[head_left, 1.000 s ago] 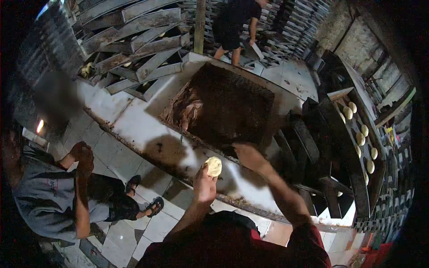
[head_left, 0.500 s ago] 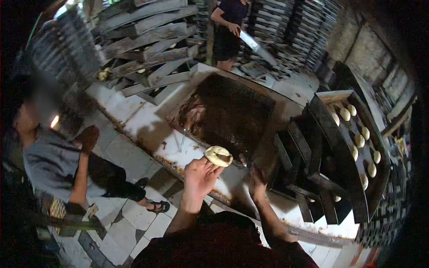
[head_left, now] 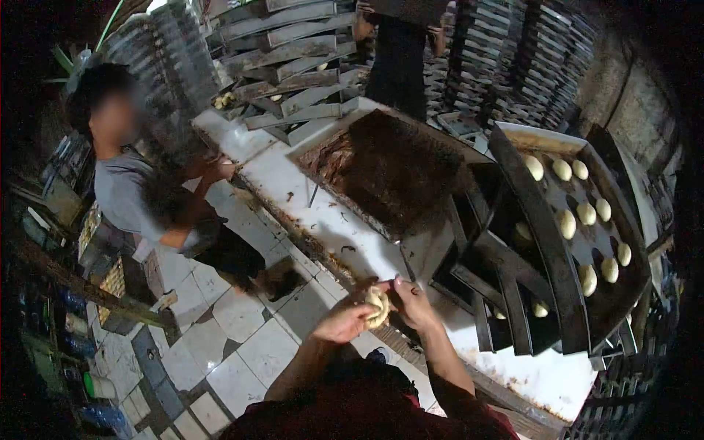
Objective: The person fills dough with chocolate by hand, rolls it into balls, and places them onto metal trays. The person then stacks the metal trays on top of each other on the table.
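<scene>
Near the table's front edge, my left hand (head_left: pixel 343 321) is wrapped round a pale piece of dough (head_left: pixel 377 308), which is folded round with a dark middle. My right hand (head_left: pixel 412 303) touches the dough's right side with bent fingers; a thin tool (head_left: pixel 405 264) rises from it. Beyond my hands lies a tray of dark brown filling (head_left: pixel 381 172), with a thin metal stick (head_left: pixel 313 194) at its left edge.
Stacked dark trays stand at the right, the top tray (head_left: pixel 546 242) holding several dough pieces (head_left: pixel 586 213). A person in grey (head_left: pixel 139 194) is at the left of the white table (head_left: pixel 271 176). Another person (head_left: pixel 400 62) stands behind it. Wooden trays (head_left: pixel 286 51) are piled behind.
My hands have come together and lower, and my left hand has closed round the dough. The view has shifted. The person in grey now reaches toward the table; the person behind has moved closer.
</scene>
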The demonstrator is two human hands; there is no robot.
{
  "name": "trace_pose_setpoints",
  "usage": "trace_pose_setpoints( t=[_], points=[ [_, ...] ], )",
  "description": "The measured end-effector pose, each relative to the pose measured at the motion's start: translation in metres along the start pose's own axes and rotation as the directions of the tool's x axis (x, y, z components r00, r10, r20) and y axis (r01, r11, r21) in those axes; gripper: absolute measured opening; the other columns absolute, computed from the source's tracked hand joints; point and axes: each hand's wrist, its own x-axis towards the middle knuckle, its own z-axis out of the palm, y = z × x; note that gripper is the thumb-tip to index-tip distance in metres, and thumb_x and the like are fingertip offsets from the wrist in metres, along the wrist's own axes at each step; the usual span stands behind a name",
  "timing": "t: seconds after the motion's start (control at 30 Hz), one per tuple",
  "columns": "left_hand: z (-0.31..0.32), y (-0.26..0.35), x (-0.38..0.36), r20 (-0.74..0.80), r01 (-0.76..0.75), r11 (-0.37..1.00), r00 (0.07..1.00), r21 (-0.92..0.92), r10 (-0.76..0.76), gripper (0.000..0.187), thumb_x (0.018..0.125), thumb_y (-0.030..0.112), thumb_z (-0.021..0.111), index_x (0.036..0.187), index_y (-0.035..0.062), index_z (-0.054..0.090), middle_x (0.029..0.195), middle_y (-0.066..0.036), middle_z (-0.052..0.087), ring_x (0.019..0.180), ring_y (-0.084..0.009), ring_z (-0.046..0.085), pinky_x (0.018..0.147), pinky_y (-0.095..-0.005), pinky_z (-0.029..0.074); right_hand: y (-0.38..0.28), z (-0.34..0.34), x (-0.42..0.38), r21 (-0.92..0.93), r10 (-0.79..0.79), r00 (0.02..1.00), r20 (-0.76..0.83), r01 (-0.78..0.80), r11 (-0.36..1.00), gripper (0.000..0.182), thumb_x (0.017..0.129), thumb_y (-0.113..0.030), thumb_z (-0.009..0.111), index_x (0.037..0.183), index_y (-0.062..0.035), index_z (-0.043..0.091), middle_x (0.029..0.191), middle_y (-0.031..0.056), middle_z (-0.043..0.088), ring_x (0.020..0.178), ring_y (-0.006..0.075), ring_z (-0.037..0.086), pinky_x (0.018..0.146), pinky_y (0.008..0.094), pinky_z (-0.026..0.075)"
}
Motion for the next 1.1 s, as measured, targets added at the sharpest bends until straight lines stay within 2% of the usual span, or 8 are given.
trace_pose_setpoints(
  t=[0.13, 0.2, 0.3, 0.6, 0.67, 0.77, 0.83, 1.1],
  points=[
    [0.004, -0.037, -0.019, -0.147, 0.128, 0.992, 0.981, 0.011, -0.125, 0.043, 0.087, 0.003, 0.044, 0.129, 0.0049, 0.035, 0.110, -0.010, 0.054, 0.088, -0.0193, 0.059, 0.081, -0.0291, 0.051, 0.019, -0.008, -0.047, -0.109, -0.006, 0.998, 0.066, 0.013, 0.994, 0.032, 0.088, -0.030, 0.056, 0.090, 0.0011, 0.063, 0.079, 0.0032, 0.060, 0.076, 0.0133, 0.054, 0.069, 0.0261, 0.043],
    [-0.008, -0.056, -0.028, -0.214, 0.102, 0.990, 0.970, -0.094, -0.120, 0.024, 0.086, 0.007, 0.047, 0.108, -0.0017, 0.052, 0.098, -0.010, 0.060, 0.090, -0.0172, 0.059, 0.081, -0.0293, 0.048, 0.020, 0.001, -0.081, -0.627, -0.431, 0.855, 0.288, 0.508, 0.591, 0.024, 0.080, -0.022, 0.066, 0.090, 0.0000, 0.063, 0.086, 0.0068, 0.060, 0.082, 0.0194, 0.056, 0.074, 0.0289, 0.045],
    [-0.002, -0.078, -0.059, -0.060, 0.015, 0.970, 0.998, -0.244, -0.031, 0.017, 0.083, 0.002, 0.045, 0.098, -0.0046, 0.050, 0.092, -0.014, 0.059, 0.085, -0.0208, 0.061, 0.071, -0.0264, 0.055, 0.055, 0.013, -0.119, -0.793, -0.484, 0.794, 0.368, 0.540, 0.282, 0.023, 0.074, -0.016, 0.070, 0.089, -0.0006, 0.060, 0.090, 0.0125, 0.060, 0.085, 0.0292, 0.057, 0.075, 0.0347, 0.048],
    [-0.008, -0.176, -0.124, -0.096, 0.191, 0.961, 0.980, 0.203, -0.174, 0.047, 0.086, 0.020, 0.058, 0.127, 0.0031, 0.043, 0.115, -0.005, 0.053, 0.098, -0.0160, 0.052, 0.081, -0.0286, 0.044, 0.156, 0.017, -0.228, -0.638, -0.224, 0.960, -0.167, 0.068, 0.767, 0.020, 0.084, -0.009, 0.060, 0.098, 0.0048, 0.054, 0.088, 0.0118, 0.062, 0.078, 0.0169, 0.061, 0.064, 0.0295, 0.052],
    [0.019, -0.179, -0.118, -0.254, 0.241, 0.913, 0.954, 0.330, -0.160, 0.044, 0.083, 0.025, 0.063, 0.122, 0.0087, 0.050, 0.114, -0.005, 0.054, 0.100, -0.0144, 0.051, 0.080, -0.0272, 0.045, 0.159, 0.019, -0.238, -0.181, -0.236, 0.922, -0.306, 0.187, 0.965, 0.020, 0.084, -0.007, 0.059, 0.099, 0.0056, 0.055, 0.087, 0.0129, 0.061, 0.075, 0.0167, 0.061, 0.065, 0.0292, 0.051],
    [0.021, -0.193, -0.091, -0.169, -0.047, 0.852, 0.973, 0.521, 0.157, 0.025, 0.087, 0.020, 0.057, 0.109, 0.0086, 0.057, 0.096, 0.000, 0.059, 0.087, -0.0084, 0.054, 0.075, -0.0253, 0.046, 0.123, 0.029, -0.252, -0.605, -0.402, 0.866, -0.299, 0.154, 0.781, 0.022, 0.083, -0.011, 0.061, 0.097, 0.0051, 0.058, 0.092, 0.0131, 0.061, 0.082, 0.0220, 0.059, 0.075, 0.0306, 0.047],
    [0.037, -0.196, -0.095, -0.268, 0.056, 0.933, 0.962, 0.355, 0.044, 0.023, 0.086, 0.022, 0.059, 0.105, 0.0098, 0.058, 0.094, 0.000, 0.059, 0.085, -0.0088, 0.055, 0.072, -0.0264, 0.048, 0.117, 0.037, -0.263, -0.978, -0.678, 0.735, 0.024, 0.157, 0.136, 0.024, 0.073, -0.013, 0.069, 0.090, 0.0034, 0.061, 0.090, 0.0184, 0.058, 0.078, 0.0320, 0.057, 0.077, 0.0371, 0.044],
    [0.079, -0.293, -0.125, -0.366, 0.214, 0.972, 0.916, 0.098, -0.165, 0.020, 0.087, 0.024, 0.057, 0.100, 0.0097, 0.060, 0.078, 0.002, 0.060, 0.070, -0.0093, 0.058, 0.064, -0.0278, 0.051, 0.173, 0.003, -0.342, -0.892, -0.589, 0.781, -0.207, 0.097, 0.442, 0.011, 0.070, 0.008, 0.059, 0.079, 0.0033, 0.061, 0.084, 0.0174, 0.059, 0.075, 0.0331, 0.057, 0.070, 0.0363, 0.045]
  ],
)
